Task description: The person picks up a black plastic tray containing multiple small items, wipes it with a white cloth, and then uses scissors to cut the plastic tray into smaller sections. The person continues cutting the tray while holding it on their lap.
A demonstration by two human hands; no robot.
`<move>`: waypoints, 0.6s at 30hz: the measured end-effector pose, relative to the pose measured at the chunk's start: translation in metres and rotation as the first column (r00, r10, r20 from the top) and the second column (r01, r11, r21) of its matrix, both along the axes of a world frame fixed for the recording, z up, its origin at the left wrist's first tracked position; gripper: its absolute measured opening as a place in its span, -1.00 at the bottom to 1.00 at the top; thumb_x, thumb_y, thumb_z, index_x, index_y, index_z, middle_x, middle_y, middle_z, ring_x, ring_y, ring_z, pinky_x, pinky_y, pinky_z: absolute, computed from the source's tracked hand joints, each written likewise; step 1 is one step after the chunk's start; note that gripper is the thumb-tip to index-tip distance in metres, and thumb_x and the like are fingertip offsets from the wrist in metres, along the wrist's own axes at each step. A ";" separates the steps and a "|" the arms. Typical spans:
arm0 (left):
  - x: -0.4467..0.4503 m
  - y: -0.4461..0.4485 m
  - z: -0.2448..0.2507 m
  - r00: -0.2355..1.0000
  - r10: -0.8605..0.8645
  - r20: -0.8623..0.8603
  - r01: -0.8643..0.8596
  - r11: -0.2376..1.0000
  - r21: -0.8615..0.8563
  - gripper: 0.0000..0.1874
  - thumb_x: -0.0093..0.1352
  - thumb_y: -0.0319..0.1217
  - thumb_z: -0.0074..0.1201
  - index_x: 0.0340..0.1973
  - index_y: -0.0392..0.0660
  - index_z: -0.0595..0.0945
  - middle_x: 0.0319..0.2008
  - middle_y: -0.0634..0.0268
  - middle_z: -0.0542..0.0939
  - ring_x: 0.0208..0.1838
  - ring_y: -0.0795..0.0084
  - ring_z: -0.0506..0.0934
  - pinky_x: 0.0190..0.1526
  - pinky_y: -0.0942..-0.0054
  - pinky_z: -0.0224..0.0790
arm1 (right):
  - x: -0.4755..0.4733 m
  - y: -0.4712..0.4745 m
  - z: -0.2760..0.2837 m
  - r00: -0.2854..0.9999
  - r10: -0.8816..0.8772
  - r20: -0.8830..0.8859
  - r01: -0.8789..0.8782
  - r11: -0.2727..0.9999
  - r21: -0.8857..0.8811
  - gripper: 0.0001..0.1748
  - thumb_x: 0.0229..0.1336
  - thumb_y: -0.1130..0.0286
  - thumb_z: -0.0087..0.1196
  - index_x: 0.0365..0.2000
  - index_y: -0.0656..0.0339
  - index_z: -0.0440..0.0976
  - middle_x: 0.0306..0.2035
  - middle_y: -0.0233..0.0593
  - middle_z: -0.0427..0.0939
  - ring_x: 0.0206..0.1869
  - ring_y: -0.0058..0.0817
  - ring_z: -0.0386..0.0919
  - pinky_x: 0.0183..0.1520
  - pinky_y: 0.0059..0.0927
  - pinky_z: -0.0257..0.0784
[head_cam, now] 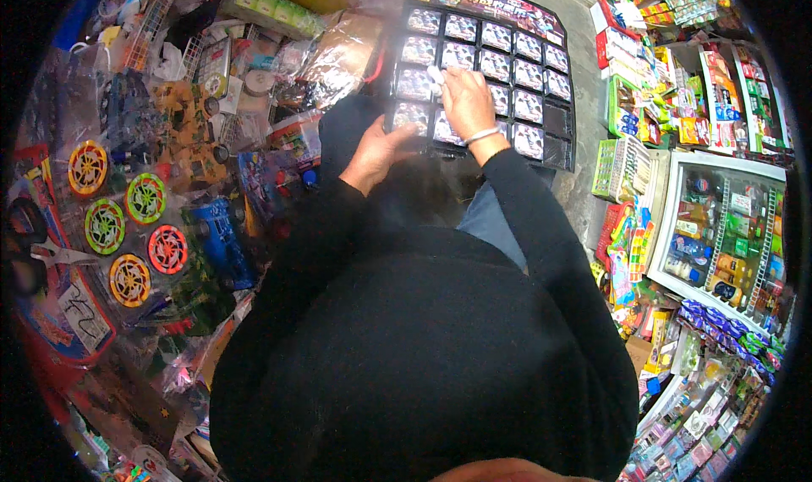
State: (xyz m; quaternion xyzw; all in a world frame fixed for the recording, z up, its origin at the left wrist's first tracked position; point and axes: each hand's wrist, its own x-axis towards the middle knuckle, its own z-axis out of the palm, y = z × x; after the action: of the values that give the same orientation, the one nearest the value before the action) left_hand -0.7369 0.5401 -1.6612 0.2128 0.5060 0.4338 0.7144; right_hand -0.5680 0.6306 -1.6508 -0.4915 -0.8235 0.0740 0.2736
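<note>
Before me is a black display tray (566, 111) with a printed header and rows of small square printed packs (528, 106). Two compartments at its lower right hold no pack. My left hand (380, 147) grips the tray's lower left edge, thumb over a pack in the bottom row. My right hand (468, 98), with a white band at the wrist, reaches over the middle of the tray. A small white wad, perhaps tissue or cloth, (436, 76) is pinched at its fingertips against the packs. The lower edge of the tray is partly hidden by my right wrist.
On the left are packaged toys, among them colourful spoked discs (88, 168) and a blue toy vehicle (223, 241). At right stand a glass-topped drinks cooler (666, 215), a green basket (602, 168) and shelves of snack packets. Grey floor (587, 57) shows beside the tray.
</note>
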 end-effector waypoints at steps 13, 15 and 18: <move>-0.016 0.000 -0.007 0.998 0.061 -0.012 -0.060 0.996 0.066 -0.51 0.26 -0.39 0.19 0.05 -0.22 0.37 -0.14 0.22 0.53 -0.13 0.41 0.53 -0.16 0.42 0.48 | -0.011 -0.019 0.009 0.981 0.094 -0.170 -0.135 0.958 -0.253 -0.73 0.01 0.59 0.04 -0.21 0.28 0.55 -0.14 -0.09 0.57 -0.03 -0.19 0.52 0.08 -0.31 0.39; -0.020 -0.005 0.001 0.996 0.053 -0.065 -0.047 0.995 0.090 -0.48 0.26 -0.39 0.19 0.07 -0.25 0.36 -0.14 0.20 0.53 -0.14 0.41 0.53 -0.15 0.43 0.47 | -0.023 -0.008 0.020 0.930 0.096 -0.355 -0.163 0.973 -0.163 -0.74 0.02 0.56 0.05 -0.21 0.30 0.54 -0.16 -0.07 0.58 -0.06 -0.20 0.54 0.06 -0.33 0.41; -0.022 -0.013 0.012 0.989 0.029 -0.145 -0.012 0.993 0.117 -0.43 0.26 -0.40 0.19 0.12 -0.29 0.32 -0.14 0.17 0.53 -0.17 0.41 0.53 -0.15 0.44 0.46 | -0.049 0.001 0.029 0.928 0.177 -0.328 -0.190 0.982 -0.009 -0.76 0.04 0.54 0.04 -0.22 0.30 0.54 -0.15 -0.06 0.57 -0.04 -0.18 0.54 0.06 -0.32 0.40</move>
State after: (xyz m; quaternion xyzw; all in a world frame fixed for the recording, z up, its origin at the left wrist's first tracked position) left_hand -0.7592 0.5266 -1.6495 0.2797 0.5334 0.4530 0.6573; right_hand -0.6174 0.6311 -1.6221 -0.3989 -0.8076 0.1961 0.3876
